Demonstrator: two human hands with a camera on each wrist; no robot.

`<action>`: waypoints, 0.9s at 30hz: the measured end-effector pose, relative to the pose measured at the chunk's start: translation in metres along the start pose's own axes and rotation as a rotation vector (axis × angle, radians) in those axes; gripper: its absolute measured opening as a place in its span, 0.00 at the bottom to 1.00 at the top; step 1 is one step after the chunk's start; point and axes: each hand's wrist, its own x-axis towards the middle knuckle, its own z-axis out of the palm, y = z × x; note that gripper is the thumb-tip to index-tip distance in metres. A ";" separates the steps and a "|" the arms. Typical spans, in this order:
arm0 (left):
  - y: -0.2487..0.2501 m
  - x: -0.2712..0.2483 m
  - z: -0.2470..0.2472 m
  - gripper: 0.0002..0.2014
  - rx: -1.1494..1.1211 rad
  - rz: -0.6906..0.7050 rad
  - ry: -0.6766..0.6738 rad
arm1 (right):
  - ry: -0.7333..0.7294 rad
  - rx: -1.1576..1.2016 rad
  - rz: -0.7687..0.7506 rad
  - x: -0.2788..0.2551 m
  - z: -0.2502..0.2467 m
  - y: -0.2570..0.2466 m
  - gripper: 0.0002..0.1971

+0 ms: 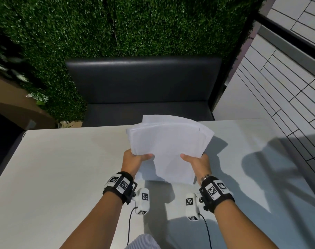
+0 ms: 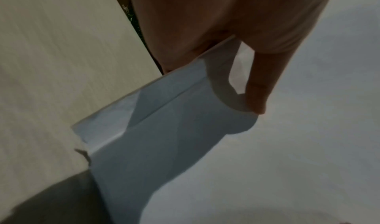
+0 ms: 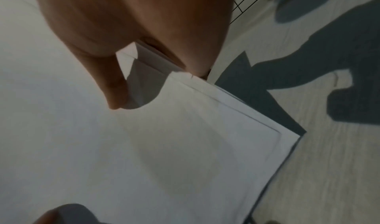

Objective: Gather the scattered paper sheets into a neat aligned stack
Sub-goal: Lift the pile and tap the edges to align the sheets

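A bundle of white paper sheets (image 1: 168,146) is lifted above the pale table (image 1: 63,168), its far corners fanned out and uneven. My left hand (image 1: 135,159) grips the bundle's left edge, thumb on top, fingers hidden beneath. My right hand (image 1: 196,161) grips the right edge the same way. In the left wrist view the thumb (image 2: 259,87) presses on the top sheet (image 2: 156,130), whose edges are stepped. In the right wrist view the thumb (image 3: 111,84) lies on the sheets (image 3: 185,146), with several offset edges at the corner.
A dark bench seat (image 1: 144,83) stands beyond the table's far edge, backed by a green hedge wall (image 1: 117,24). Tiled floor (image 1: 278,78) lies to the right. Hard shadows of arms and sheets fall on the table at right.
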 end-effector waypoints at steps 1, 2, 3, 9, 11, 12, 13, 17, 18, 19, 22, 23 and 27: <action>0.003 -0.001 -0.001 0.19 -0.016 0.017 -0.009 | 0.015 0.017 -0.002 0.001 -0.002 -0.001 0.25; 0.005 -0.001 -0.003 0.21 -0.023 0.032 -0.021 | 0.023 0.021 0.001 0.002 -0.004 -0.002 0.25; 0.007 0.000 -0.004 0.22 -0.023 0.039 -0.036 | 0.012 0.007 0.005 0.004 -0.006 -0.002 0.25; 0.005 -0.003 0.003 0.19 0.001 0.062 -0.020 | -0.030 -0.080 -0.005 0.006 0.001 0.006 0.24; 0.008 -0.003 0.002 0.20 -0.033 0.088 -0.002 | -0.007 -0.041 -0.042 0.004 0.000 0.001 0.23; 0.009 -0.003 0.001 0.21 -0.039 0.097 -0.007 | -0.007 -0.022 -0.051 0.003 0.000 -0.002 0.23; 0.010 -0.002 0.000 0.22 -0.033 0.105 -0.019 | -0.007 -0.018 -0.050 0.004 -0.001 -0.003 0.24; 0.008 0.001 0.006 0.23 0.044 0.103 -0.048 | -0.031 -0.113 0.026 0.012 0.004 0.004 0.22; 0.008 0.000 0.008 0.21 0.039 0.104 -0.043 | -0.027 -0.130 0.035 0.012 0.006 0.004 0.23; 0.010 0.000 0.010 0.19 0.032 0.105 -0.032 | -0.017 -0.133 0.027 0.012 0.007 0.003 0.24; 0.014 0.003 0.008 0.16 0.001 0.112 -0.012 | 0.003 -0.071 -0.013 0.009 0.007 -0.008 0.21; 0.016 0.004 0.007 0.16 -0.002 0.108 -0.017 | -0.007 -0.056 -0.019 0.008 0.007 -0.011 0.20; 0.008 0.006 0.007 0.15 0.047 0.063 -0.039 | -0.057 -0.159 0.001 0.008 0.009 -0.008 0.16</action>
